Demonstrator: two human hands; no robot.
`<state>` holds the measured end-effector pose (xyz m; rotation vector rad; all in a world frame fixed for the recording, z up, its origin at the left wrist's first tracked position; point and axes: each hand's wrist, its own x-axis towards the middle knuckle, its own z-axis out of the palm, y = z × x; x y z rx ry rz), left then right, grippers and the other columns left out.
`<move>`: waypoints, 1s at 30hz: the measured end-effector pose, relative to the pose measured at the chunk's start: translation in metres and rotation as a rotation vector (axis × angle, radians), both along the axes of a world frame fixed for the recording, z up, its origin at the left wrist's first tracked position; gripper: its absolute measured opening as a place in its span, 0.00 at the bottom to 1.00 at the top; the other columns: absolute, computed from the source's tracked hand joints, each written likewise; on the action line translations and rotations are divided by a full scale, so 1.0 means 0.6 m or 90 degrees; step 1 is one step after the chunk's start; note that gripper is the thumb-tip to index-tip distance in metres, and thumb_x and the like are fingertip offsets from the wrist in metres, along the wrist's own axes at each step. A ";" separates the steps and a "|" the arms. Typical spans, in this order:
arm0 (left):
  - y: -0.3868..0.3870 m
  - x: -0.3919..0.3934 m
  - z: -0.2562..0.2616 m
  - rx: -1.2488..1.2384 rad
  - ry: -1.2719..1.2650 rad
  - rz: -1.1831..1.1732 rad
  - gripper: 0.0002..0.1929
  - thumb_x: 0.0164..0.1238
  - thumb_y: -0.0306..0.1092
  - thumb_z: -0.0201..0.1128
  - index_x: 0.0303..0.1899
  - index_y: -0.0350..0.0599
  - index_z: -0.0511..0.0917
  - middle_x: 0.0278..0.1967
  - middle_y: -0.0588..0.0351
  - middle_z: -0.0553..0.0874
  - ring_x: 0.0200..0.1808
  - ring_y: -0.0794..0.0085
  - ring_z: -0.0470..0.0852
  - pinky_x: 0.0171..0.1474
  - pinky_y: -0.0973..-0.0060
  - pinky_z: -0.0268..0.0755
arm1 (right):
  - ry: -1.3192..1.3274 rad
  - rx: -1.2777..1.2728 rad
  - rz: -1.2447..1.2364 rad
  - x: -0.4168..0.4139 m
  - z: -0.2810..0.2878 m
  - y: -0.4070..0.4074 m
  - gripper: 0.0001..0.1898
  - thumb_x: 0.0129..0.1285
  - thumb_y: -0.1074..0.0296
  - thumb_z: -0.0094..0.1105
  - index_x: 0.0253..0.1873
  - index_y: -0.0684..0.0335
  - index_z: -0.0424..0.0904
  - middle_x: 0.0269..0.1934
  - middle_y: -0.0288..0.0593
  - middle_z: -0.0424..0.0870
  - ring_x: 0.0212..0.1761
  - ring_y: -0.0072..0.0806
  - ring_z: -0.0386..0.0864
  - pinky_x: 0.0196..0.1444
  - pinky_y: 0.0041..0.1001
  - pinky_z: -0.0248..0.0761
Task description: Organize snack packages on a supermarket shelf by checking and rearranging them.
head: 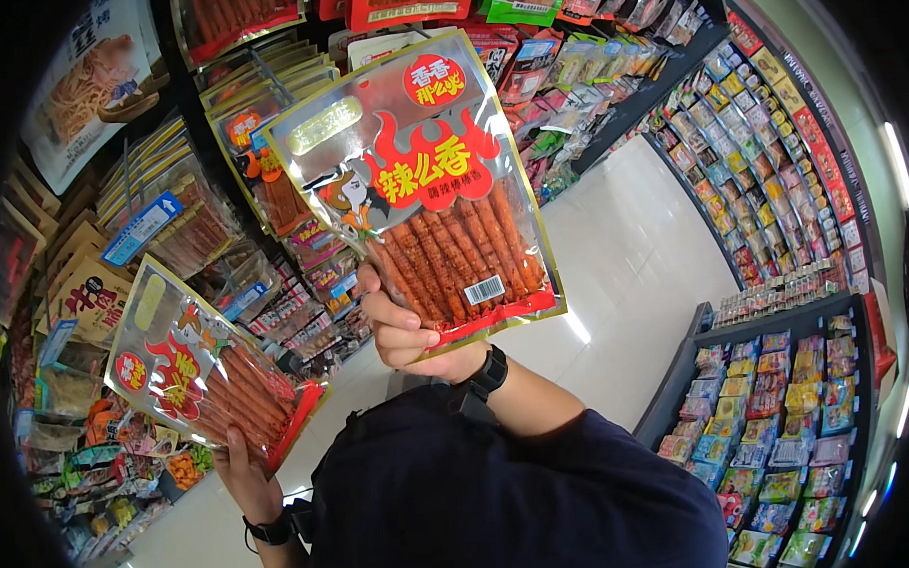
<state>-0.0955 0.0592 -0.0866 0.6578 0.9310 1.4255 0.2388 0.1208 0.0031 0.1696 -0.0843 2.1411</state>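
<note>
A clear, gold-edged plastic snack packet of reddish-brown sticks (452, 209) is raised in front of the shelves. Its lower left part is gripped by my right hand (411, 330), the fingers showing at the edge and a dark band on the wrist. Lower at the left, my left hand (243, 472) pinches a similar snack packet (210, 368) near its red bottom end, the packet tilted. The two packets are apart. Behind the raised one, similar packets (258, 156) hang in a row on a hook.
Hanging snack packets (163, 211) with blue price tags line the rack at left and ahead. A pale glossy floor (625, 218) forms an aisle. Across it, at right, stand a dark tiered display of colourful bags (775, 423) and a long stocked shelf (758, 161).
</note>
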 end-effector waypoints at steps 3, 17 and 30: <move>0.002 -0.001 0.000 0.007 -0.003 -0.007 0.19 0.84 0.34 0.56 0.70 0.42 0.70 0.67 0.53 0.79 0.67 0.68 0.79 0.70 0.64 0.70 | -0.102 0.016 -0.084 0.001 0.009 0.000 0.15 0.80 0.56 0.47 0.56 0.64 0.67 0.27 0.38 0.68 0.17 0.19 0.64 0.20 0.19 0.54; 0.006 0.005 0.000 -0.017 -0.007 0.004 0.17 0.83 0.33 0.57 0.66 0.43 0.72 0.63 0.54 0.82 0.63 0.72 0.80 0.68 0.68 0.72 | -0.927 0.249 -0.834 0.042 -0.022 0.026 0.08 0.82 0.68 0.50 0.57 0.64 0.71 0.44 0.30 0.73 0.43 0.15 0.68 0.48 0.19 0.65; 0.011 0.024 0.028 -0.022 -0.001 0.021 0.15 0.80 0.33 0.62 0.61 0.40 0.75 0.59 0.54 0.84 0.57 0.74 0.83 0.64 0.71 0.73 | -0.537 0.146 -0.626 0.071 0.030 -0.008 0.12 0.78 0.70 0.53 0.62 0.59 0.70 0.59 0.38 0.79 0.62 0.26 0.76 0.69 0.32 0.67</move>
